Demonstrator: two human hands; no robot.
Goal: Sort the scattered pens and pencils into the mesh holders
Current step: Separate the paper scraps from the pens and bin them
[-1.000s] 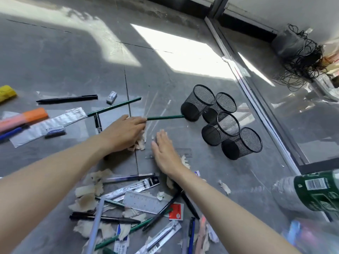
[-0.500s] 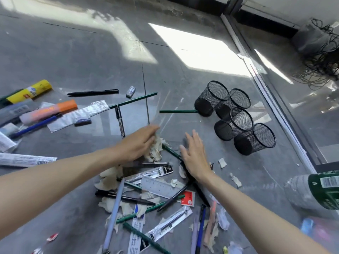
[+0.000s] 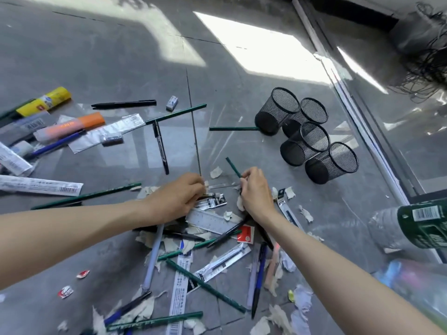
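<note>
Four black mesh holders (image 3: 312,141) stand clustered at the right on the grey floor; I see nothing inside them. A green pencil (image 3: 232,128) lies with its tip against the nearest holder's base. My right hand (image 3: 256,192) grips another green pencil (image 3: 232,166), whose end sticks up and to the left of the fingers. My left hand (image 3: 179,197) has its fingers curled onto the pile beside a packaged refill (image 3: 214,202); what they hold is hidden. Several pens (image 3: 160,147) and green pencils (image 3: 205,286) lie scattered around and under both arms.
Paper scraps, a clear ruler (image 3: 210,221) and refill packs litter the floor. Markers (image 3: 72,124) and an eraser (image 3: 172,103) lie at the left. A green-labelled plastic bottle (image 3: 420,223) is at the right, past it a window rail (image 3: 358,112) and tangled cables (image 3: 428,68).
Both hands drew back from the pencil by the holders to the pile. The right hand went from flat and open to gripping a green pencil. The left hand's fingers curled.
</note>
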